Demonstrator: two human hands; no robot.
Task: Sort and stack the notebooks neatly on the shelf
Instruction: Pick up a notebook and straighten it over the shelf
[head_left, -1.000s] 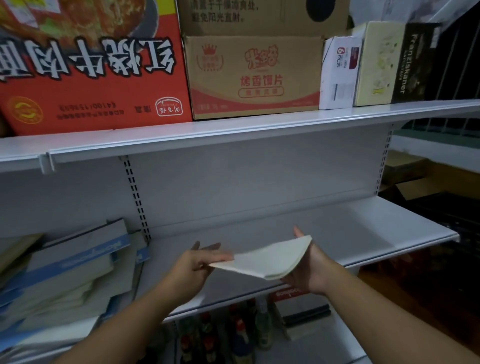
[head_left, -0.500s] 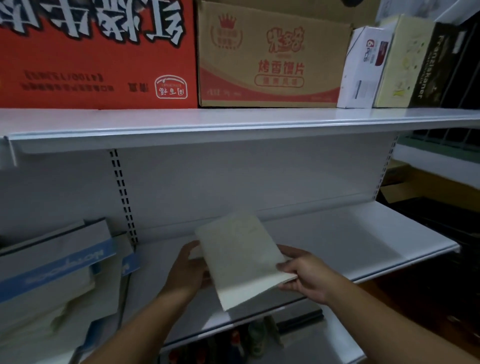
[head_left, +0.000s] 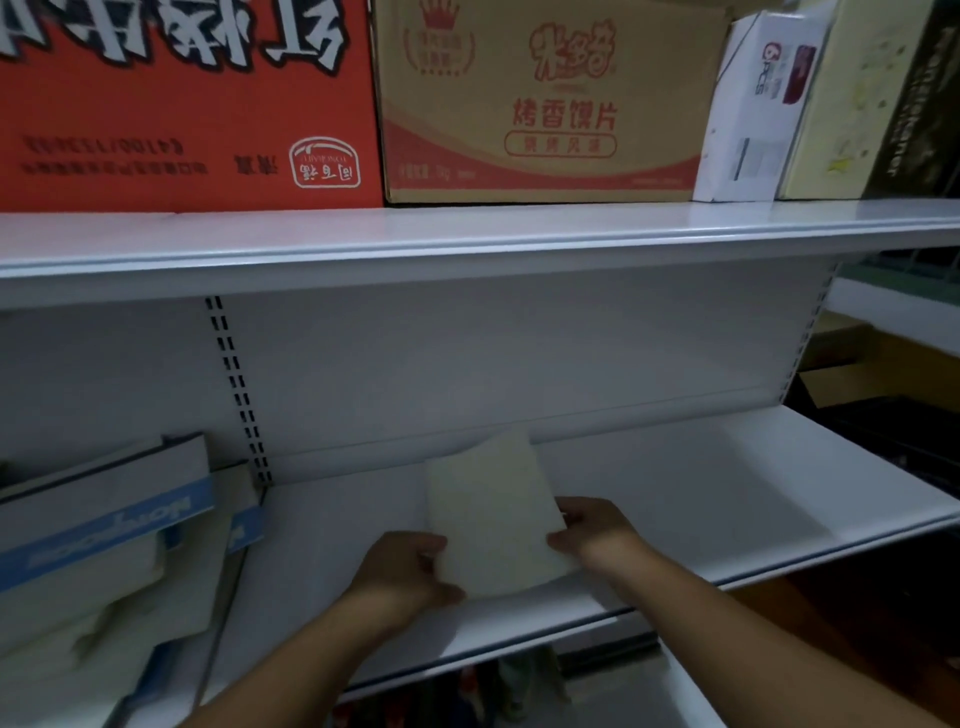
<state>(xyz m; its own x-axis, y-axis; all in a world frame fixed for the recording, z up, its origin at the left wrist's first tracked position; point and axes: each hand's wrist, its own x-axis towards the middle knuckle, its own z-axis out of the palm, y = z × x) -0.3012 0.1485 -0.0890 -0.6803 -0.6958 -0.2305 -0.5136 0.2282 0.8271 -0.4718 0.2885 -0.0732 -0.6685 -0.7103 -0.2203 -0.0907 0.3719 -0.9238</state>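
Both hands clamp one cream notebook (head_left: 491, 512) between them on the white shelf (head_left: 727, 499): left hand (head_left: 402, 571) at its near-left corner, right hand (head_left: 592, 530) at its right edge. Left of the left hand lies a notebook pile (head_left: 104, 545).

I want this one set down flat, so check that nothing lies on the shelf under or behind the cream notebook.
Nothing visible blocks it. The cream notebook, held by the left hand and right hand, sits over bare white shelf. The messy notebook pile lies well to the left, apart.
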